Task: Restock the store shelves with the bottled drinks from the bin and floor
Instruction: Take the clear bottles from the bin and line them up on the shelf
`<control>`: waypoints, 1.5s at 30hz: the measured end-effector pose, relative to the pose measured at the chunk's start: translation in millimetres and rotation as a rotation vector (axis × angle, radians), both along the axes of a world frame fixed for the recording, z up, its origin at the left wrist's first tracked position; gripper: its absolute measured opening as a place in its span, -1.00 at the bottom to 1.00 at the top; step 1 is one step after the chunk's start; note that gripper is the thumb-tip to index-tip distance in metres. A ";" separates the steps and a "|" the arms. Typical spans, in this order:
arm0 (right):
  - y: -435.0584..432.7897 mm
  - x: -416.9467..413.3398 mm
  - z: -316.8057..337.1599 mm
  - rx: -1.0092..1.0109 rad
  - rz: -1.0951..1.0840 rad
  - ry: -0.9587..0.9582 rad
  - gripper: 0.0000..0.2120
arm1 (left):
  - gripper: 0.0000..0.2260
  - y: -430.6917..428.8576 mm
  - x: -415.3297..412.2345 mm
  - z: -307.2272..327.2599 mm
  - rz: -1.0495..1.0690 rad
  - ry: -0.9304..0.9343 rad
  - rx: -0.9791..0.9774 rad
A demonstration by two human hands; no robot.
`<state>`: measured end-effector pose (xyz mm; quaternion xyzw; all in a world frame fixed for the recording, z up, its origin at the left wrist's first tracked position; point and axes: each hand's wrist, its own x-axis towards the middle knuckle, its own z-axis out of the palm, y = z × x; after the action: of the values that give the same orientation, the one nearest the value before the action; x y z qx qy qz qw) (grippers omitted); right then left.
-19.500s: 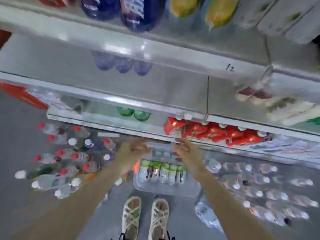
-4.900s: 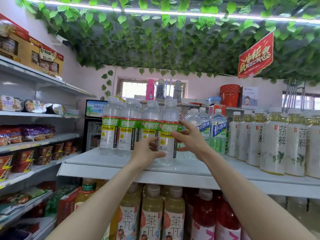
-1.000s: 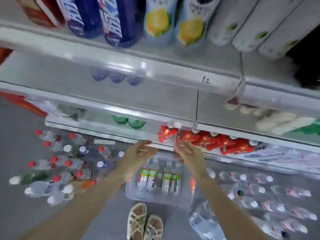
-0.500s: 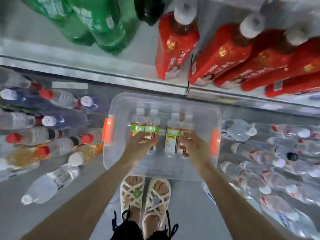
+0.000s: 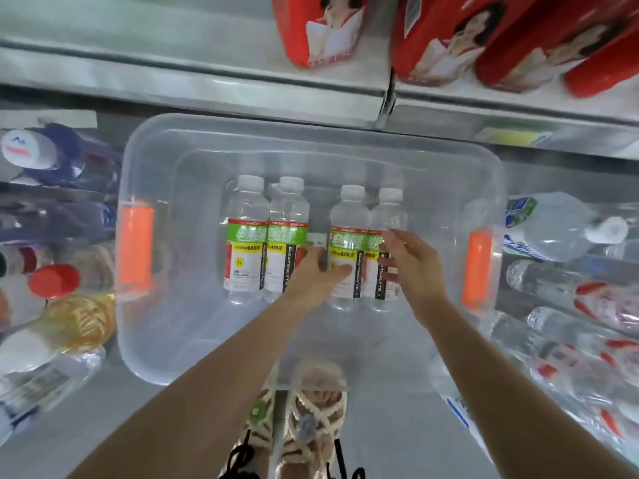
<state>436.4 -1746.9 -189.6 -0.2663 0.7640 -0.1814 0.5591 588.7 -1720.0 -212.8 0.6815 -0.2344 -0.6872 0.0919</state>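
A clear plastic bin [image 5: 145, 333] with orange handles sits on the floor below the bottom shelf. Several clear electrolyte bottles with green labels and white caps lie side by side in it, caps pointing to the shelf. My left hand [image 5: 320, 274] reaches into the gap in the middle and grips the third bottle [image 5: 349, 219], thumb across its label. My right hand [image 5: 409, 266] curls its fingers round the rightmost bottle [image 5: 390, 214]. The two left bottles [image 5: 247, 233] lie untouched.
Loose bottles crowd the floor on the left [image 5: 65, 323] and on the right [image 5: 553, 226] of the bin. The bottom shelf edge [image 5: 207, 88] runs above it, with red-labelled bottles [image 5: 325, 29] on it. My sandalled feet [image 5: 311, 409] stand at the bin's near rim.
I have bent lower over the bin. Both hands have shifted right, from one bottle pair each onto the right-hand pair, and closed round those two bottles.
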 end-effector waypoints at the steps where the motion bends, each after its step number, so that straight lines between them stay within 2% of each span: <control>1: -0.9 -1.2 -2.7 0.001 -0.005 -0.002 -0.73 | -0.65 0.2 -2.6 -5.1 0.002 0.011 0.006; 8: 1.1 -1.3 -17.6 -0.013 -0.008 -0.003 -0.75 | -0.53 1.1 -14.4 -31.9 -0.033 -0.046 0.017; 13: 1.2 -3.4 -17.2 -0.015 0.004 -0.005 -0.73 | -0.72 -2.5 -12.8 -41.1 -0.077 0.020 0.036; 15: 0.9 -3.7 -14.3 -0.008 0.022 -0.022 -0.74 | -0.71 -2.6 -13.2 -40.7 -0.086 0.026 0.050; 21: -4.4 4.6 19.0 0.016 0.060 -0.030 -0.58 | -0.70 -6.5 8.6 8.7 -0.053 0.101 0.053; 25: -7.8 25.0 80.8 0.036 0.080 -0.126 -0.53 | -0.76 -5.3 29.3 87.7 -0.126 0.133 -0.015; 28: -11.8 43.5 156.8 0.021 0.125 -0.195 -0.63 | -0.82 -3.1 48.2 166.9 -0.119 0.095 -0.074; 30: -14.6 54.8 210.9 -0.005 0.170 -0.237 -0.69 | -0.74 -2.2 62.2 220.5 -0.120 0.075 -0.106; 36: -35.7 96.1 409.3 -0.092 0.341 -0.323 -0.53 | -0.46 -5.8 109.3 412.4 -0.093 -0.001 -0.257; 38: -42.6 112.0 485.9 -0.162 0.398 -0.327 -0.46 | -0.45 -4.0 124.8 481.0 -0.078 -0.014 -0.350; 40: -47.7 125.1 555.2 -0.239 0.469 -0.338 -0.40 | -0.55 -0.2 136.9 547.2 -0.044 -0.009 -0.440; 42: -49.1 140.6 629.9 -0.317 0.526 -0.360 -0.61 | -0.59 7.4 152.8 618.4 0.014 0.008 -0.510; 43: -51.7 149.7 665.6 -0.361 0.556 -0.356 -0.69 | -0.52 9.4 161.7 651.0 0.033 0.000 -0.552; 45: -56.6 168.7 729.5 -0.443 0.611 -0.348 -0.71 | -0.37 10.4 178.4 706.4 0.071 -0.027 -0.650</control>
<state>605.1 -1803.5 539.9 -0.5599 0.4864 -0.2093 0.6373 767.1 -1709.6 493.6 0.6332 -0.4186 -0.5638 0.3255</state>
